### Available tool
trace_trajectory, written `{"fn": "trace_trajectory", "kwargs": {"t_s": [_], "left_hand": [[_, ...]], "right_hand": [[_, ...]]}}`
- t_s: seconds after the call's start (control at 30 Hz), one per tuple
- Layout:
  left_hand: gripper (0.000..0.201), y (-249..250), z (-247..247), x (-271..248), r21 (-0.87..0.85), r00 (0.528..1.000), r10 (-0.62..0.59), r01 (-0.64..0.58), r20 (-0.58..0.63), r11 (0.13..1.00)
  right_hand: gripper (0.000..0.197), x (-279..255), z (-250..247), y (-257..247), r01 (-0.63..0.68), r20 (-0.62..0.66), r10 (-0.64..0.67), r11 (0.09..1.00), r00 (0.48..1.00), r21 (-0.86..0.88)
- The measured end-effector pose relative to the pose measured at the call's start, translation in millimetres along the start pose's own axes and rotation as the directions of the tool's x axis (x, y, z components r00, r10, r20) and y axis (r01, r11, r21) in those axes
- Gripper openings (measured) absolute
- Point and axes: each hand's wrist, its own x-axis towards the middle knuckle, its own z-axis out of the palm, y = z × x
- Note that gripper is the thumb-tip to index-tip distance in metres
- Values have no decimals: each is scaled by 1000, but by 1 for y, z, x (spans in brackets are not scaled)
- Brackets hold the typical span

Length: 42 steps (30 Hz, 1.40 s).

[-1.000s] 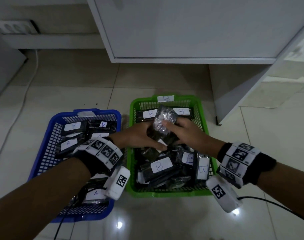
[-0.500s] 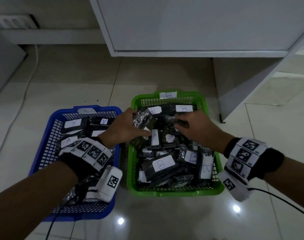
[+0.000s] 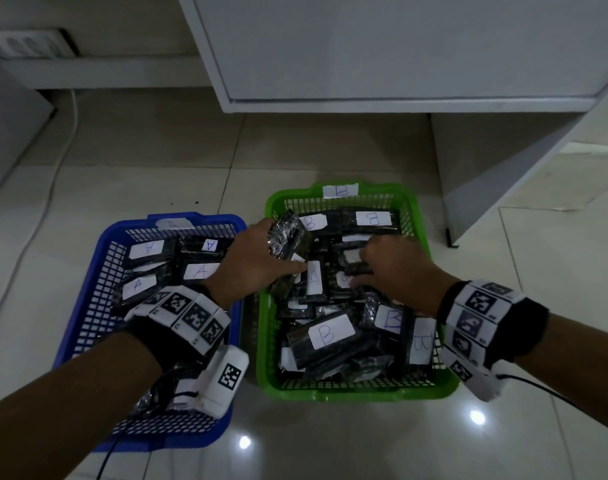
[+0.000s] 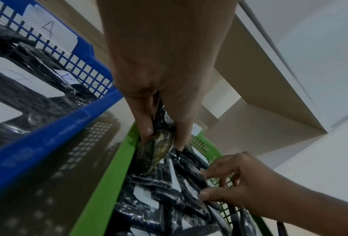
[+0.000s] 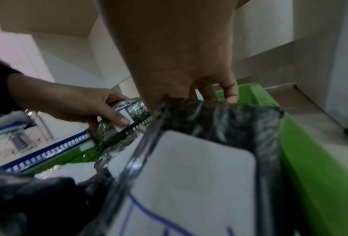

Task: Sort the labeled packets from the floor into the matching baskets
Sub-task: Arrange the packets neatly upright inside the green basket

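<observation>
A green basket (image 3: pixel 358 393) tagged B is piled with dark shiny packets bearing white B labels. To its left a blue basket (image 3: pixel 178 442) tagged A holds packets labelled A. My left hand (image 3: pixel 282 251) grips a dark packet (image 3: pixel 288 233), tilted up over the green basket's left side; its label faces away. The left wrist view shows the fingers pinching that packet (image 4: pixel 155 153). My right hand (image 3: pixel 358 271) reaches into the middle of the green pile, fingers curled over the top edge of another dark packet (image 5: pixel 219 115).
A white cabinet (image 3: pixel 399 46) overhangs the floor behind the baskets, with its side panel (image 3: pixel 475 174) just right of the green basket. A white cable (image 3: pixel 53 174) runs along the tiled floor at left. A power strip (image 3: pixel 29 43) sits at the far left wall.
Both hands held one packet over the green basket's middle. My left hand has carried it toward the basket's left side; my right hand let go and dropped into the pile.
</observation>
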Motion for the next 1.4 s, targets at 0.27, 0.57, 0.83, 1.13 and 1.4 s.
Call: {"fn": "trace_trajectory", "kwargs": {"t_s": [0.27,0.57,0.83,1.13,1.4], "left_hand": [[71,3,1,1,-7,999,24,-24,23,1000],[63,4,-1,-2,-82,999,34,-31,39,996],[66,3,-1,0,-78,999,26,-22,41,997],[72,17,-11,9,267,806,17,-216,592,939],[70,37,34,30,541,884,91,-359,459,761]], "right_hand": [[37,24,-8,29,86,116,-142,914,983,398],[44,30,14,43,161,51,-205,878,977,452],[42,32,8,39,188,-16,-189,954,982,234],[50,31,11,50,191,44,-205,955,978,227],[26,29,14,44,160,-44,-155,975,987,153]]}}
